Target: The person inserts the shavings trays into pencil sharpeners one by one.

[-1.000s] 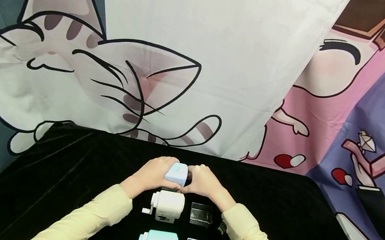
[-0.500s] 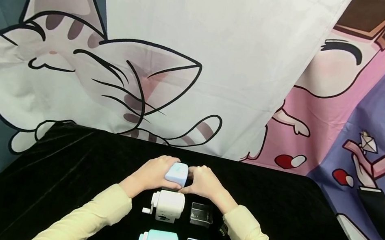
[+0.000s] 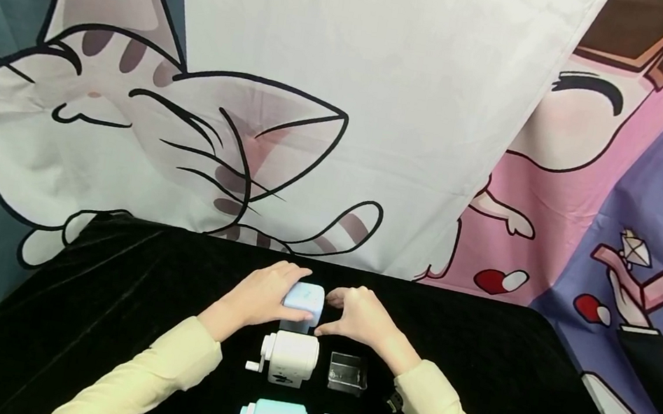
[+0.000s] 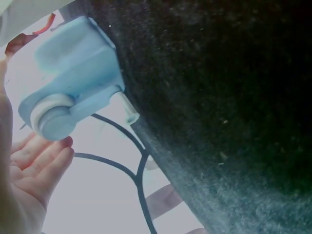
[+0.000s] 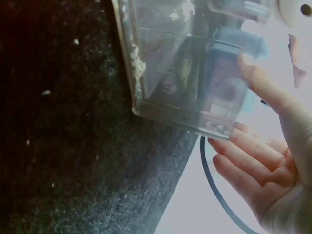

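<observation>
Standing upright: the blue sharpener [image 3: 304,296]
It is sitting behind the white sharpener [image 3: 293,356]. The left hand [image 3: 266,295] is lying loosely around it; the empty right hand [image 3: 364,319] is hovering beside it. Moving gently should be stopping bumps.

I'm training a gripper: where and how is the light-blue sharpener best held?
Probably grip the light-blue sharpener by its body, from above, thumb near, fingers far: the top is smooth, while its crank handle juts out left.
</observation>
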A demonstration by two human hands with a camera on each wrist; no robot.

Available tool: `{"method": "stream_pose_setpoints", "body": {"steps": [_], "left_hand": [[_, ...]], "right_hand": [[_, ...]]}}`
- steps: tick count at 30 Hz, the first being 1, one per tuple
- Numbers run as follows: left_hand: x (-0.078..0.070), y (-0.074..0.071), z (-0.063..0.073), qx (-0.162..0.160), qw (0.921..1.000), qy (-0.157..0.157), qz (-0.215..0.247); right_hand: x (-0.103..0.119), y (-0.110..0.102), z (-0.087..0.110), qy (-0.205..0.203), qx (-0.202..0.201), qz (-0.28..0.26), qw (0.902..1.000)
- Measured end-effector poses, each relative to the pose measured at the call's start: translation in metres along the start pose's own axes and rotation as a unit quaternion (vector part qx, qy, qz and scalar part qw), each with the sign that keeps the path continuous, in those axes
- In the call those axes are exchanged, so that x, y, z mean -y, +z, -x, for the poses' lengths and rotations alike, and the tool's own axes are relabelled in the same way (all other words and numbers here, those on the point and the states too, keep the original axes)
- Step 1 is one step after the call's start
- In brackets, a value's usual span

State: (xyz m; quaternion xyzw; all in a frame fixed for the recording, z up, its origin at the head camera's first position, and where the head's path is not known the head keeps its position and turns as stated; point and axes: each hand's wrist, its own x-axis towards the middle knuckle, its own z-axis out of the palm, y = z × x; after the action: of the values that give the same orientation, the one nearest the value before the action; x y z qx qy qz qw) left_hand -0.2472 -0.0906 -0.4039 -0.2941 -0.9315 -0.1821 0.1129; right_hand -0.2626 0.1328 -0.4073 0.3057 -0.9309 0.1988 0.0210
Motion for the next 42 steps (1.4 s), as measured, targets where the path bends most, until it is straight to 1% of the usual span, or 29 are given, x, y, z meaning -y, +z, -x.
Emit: {"method": "stream_pose_setpoints", "body": {"steps": [8, 15, 24, 31, 36, 42], "left_hand": [[-0.001, -0.004, 0.004, 0.0, 1.0, -0.002, -0.007], [-0.004, -0.015, 0.008, -0.022, 0.9997, -0.004, -0.013], [-0.018, -0.029, 0.016, -0.047, 0.9988, 0.01, -0.011], [-0.031, -0.036, 0.023, -0.058, 0.9975, 0.035, -0.022], [-0.036, -0.039, 0.028, -0.059, 0.9969, 0.043, -0.027], [-0.039, -0.039, 0.034, -0.063, 0.9966, 0.046, -0.028]], "right_hand": [[0.001, -0.007, 0.004, 0.014, -0.008, -0.01, 0.9998], [0.005, -0.015, 0.01, 0.011, -0.018, -0.003, 0.9998], [0.014, -0.029, 0.019, 0.003, -0.042, 0.004, 0.9991], [0.017, -0.036, 0.029, 0.0, -0.057, 0.014, 0.9983], [0.018, -0.039, 0.037, 0.011, -0.058, 0.015, 0.9982], [0.022, -0.041, 0.047, -0.001, -0.062, 0.02, 0.9979]]}}
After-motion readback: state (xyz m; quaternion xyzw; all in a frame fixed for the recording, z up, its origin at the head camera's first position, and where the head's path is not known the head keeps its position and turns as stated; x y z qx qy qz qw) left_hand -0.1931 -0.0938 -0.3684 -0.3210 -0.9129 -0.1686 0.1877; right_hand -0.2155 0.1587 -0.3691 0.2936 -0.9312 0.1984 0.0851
